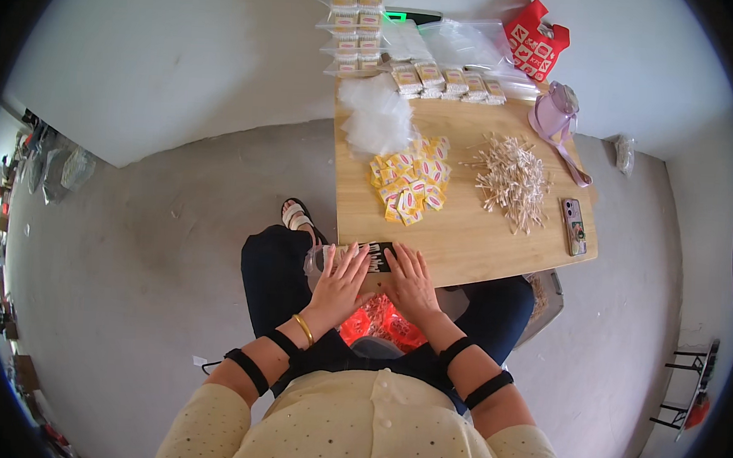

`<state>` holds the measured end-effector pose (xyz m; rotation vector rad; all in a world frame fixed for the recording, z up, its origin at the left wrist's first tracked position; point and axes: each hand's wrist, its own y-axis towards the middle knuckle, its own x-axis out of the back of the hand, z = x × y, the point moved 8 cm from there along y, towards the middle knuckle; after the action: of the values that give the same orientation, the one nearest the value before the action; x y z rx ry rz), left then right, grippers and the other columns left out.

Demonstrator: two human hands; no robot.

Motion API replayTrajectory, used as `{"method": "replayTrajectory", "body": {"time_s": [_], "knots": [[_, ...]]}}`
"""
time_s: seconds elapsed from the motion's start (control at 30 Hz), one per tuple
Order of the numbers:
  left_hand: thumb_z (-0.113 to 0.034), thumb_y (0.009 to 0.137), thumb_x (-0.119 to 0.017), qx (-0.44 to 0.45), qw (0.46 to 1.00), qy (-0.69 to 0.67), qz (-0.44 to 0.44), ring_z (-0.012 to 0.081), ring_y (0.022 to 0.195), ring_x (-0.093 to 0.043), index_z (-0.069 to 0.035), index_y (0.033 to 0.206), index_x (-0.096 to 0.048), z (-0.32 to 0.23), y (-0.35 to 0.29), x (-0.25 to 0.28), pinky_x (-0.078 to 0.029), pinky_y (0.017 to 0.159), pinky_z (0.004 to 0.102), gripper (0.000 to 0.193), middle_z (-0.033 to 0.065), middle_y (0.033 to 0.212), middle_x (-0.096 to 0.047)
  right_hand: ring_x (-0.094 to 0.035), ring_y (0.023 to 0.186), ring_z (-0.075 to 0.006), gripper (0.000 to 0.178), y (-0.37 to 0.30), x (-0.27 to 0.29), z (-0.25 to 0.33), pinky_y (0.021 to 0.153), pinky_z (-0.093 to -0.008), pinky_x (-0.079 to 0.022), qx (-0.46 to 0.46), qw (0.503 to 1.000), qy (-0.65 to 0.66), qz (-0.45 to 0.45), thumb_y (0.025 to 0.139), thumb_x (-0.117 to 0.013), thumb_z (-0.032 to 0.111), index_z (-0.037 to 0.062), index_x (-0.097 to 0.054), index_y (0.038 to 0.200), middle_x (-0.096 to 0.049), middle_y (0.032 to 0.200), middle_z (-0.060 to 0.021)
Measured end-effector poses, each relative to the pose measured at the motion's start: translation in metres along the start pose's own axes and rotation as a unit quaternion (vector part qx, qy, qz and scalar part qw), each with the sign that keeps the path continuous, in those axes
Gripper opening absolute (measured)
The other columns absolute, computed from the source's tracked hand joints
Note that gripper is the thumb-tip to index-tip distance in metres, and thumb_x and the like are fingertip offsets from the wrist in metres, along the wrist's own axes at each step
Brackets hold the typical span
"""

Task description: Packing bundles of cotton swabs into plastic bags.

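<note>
My left hand (340, 284) and my right hand (411, 288) lie side by side at the table's near edge, fingers stretched out and slightly spread. Both rest on a flat black-and-brown piece with pale lettering (377, 259); its kind is mostly hidden by the hands. Clear plastic (312, 262) sticks out beside my left fingers. Beyond the hands, small yellow-and-white cards (410, 181) form a loose heap. To their right spreads a pile of cotton swabs (514, 183). A stack of clear plastic bags (377, 113) lies behind the cards.
Packed swab packets (453, 83) line the back of the wooden table (465, 255), with taller stacks (356, 25) at back left. A lilac bottle (553, 114), a phone (574, 227) and a red bag (538, 41) are on the right. Red plastic (386, 323) with swabs sits below my hands.
</note>
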<state>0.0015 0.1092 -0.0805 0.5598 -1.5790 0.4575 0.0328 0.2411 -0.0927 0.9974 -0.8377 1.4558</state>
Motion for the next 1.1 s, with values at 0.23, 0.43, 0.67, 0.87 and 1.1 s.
{"method": "replayTrajectory", "body": {"time_s": [0.23,0.43,0.67,0.87,1.1], "knots": [[-0.063,0.093,-0.051,-0.002,0.999,0.053,0.007,0.0290,0.154,-0.020,0.000,0.152,-0.039,-0.004,0.004,-0.005,-0.010,0.123,0.0602,0.087,0.0127,0.163,-0.030,-0.026,0.150,-0.0320,0.068,-0.002,-0.001,0.002,0.124,-0.0491,-0.017,-0.005,1.000,0.025,-0.016,0.095,-0.062,0.032,0.0047,-0.038,0.152,-0.034,0.159,-0.0163],[-0.063,0.093,-0.051,-0.009,0.998,0.053,0.022,0.0291,0.154,-0.019,-0.001,0.152,-0.039,-0.004,0.002,-0.005,-0.007,0.123,0.0596,0.086,0.0114,0.163,-0.029,-0.025,0.151,-0.0318,0.067,-0.004,0.000,0.002,0.125,-0.0488,-0.016,0.002,0.999,0.036,-0.021,0.095,-0.061,0.032,0.0044,-0.038,0.152,-0.033,0.159,-0.0157],[-0.051,0.099,-0.053,0.173,0.975,-0.096,-0.104,0.0342,0.149,-0.027,0.002,0.150,-0.038,0.047,-0.008,0.010,-0.016,0.120,0.0585,0.075,0.0228,0.156,-0.034,-0.021,0.153,-0.0318,0.086,0.001,-0.004,0.005,0.125,-0.0485,-0.013,-0.018,1.000,0.004,-0.009,0.093,-0.061,0.047,-0.0016,-0.028,0.155,-0.025,0.163,-0.0187],[-0.059,0.103,-0.043,0.469,0.725,-0.497,-0.087,0.0220,0.071,-0.065,-0.001,0.089,-0.059,0.125,-0.041,-0.060,-0.050,0.064,0.0353,0.061,0.0080,0.071,-0.060,-0.016,0.155,-0.0317,0.095,0.020,-0.015,0.009,0.126,-0.0493,-0.010,-0.040,0.998,-0.054,-0.008,0.093,-0.055,0.060,-0.0033,-0.024,0.157,-0.021,0.165,-0.0183],[-0.062,0.102,-0.044,0.451,0.717,-0.509,-0.153,0.0093,0.053,-0.049,-0.005,0.073,-0.059,0.117,-0.029,-0.084,-0.037,0.048,0.0277,0.066,-0.0009,0.062,-0.054,-0.012,0.156,-0.0305,0.097,0.030,-0.023,0.006,0.126,-0.0484,-0.007,-0.042,0.995,-0.088,0.014,0.094,-0.048,0.065,-0.0026,-0.021,0.158,-0.017,0.167,-0.0167]]}}
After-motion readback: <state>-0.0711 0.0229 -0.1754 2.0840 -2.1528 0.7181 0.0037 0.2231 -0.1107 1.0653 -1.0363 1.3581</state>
